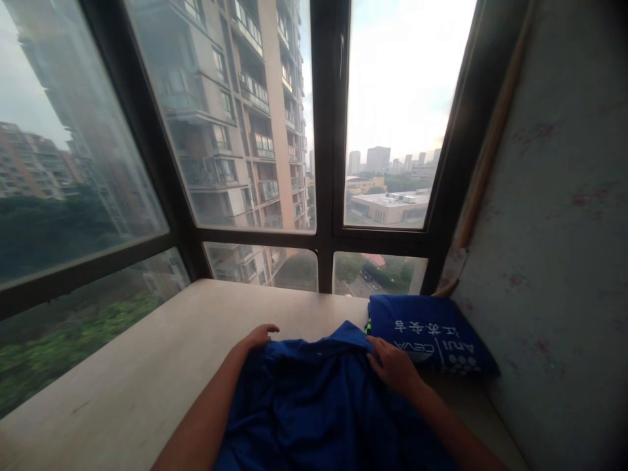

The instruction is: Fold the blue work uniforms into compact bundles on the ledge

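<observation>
A dark blue collared shirt point(318, 399) lies spread over the near part of the pale ledge, wrinkled, its collar point(343, 340) at the far end. At the shirt's upper left edge is my left hand point(258, 337), fingers stretched out and a gap between the fingertips. My right hand point(392, 366) grips the upper right edge beside the collar, fingers over the cloth. The lower part of the shirt runs out of view. Just past my right hand sits a folded blue garment point(417, 320) with white lettering and a bit of bright yellow-green trim.
The pale stone windowsill ledge point(161, 366) reaches to dark-framed windows point(324, 163) at the left and ahead. A floral-papered wall point(554, 261) bounds the right side, with a wooden strip point(490, 150) along its window edge. Tall buildings stand outside.
</observation>
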The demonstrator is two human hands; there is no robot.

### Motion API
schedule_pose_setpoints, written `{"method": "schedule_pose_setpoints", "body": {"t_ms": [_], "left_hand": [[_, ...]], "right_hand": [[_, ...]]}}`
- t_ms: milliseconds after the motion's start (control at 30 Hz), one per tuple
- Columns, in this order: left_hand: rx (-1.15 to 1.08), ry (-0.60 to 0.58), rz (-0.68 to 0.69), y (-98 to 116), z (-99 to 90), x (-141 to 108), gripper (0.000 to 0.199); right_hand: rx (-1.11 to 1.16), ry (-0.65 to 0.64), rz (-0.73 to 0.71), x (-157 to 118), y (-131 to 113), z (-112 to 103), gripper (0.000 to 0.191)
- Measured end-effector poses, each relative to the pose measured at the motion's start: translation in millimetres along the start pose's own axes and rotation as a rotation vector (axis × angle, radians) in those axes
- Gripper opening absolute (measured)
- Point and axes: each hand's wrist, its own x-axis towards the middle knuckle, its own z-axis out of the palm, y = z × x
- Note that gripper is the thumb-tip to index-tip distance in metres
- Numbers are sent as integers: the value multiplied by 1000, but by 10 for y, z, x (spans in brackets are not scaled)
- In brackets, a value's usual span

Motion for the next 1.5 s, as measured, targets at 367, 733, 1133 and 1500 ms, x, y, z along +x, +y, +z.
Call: {"method": "schedule_pose_setpoints", "body": {"t_ms": [367,733,1133,1500], "left_hand": [[175,-134,70,13,36,89,36],[283,151,184,175,-580,-884,13],[479,343,110,429,-145,-1514,30],[269,386,-217,754,740,-1465,40]], "right_hand": [[-111,-112,31,4,62,-18,49],[-180,-169,114,61,51,57,45],[-256,-65,71,-89,-216,-393,30],[-198,-61,47,-323,-114,-300,30]]}}
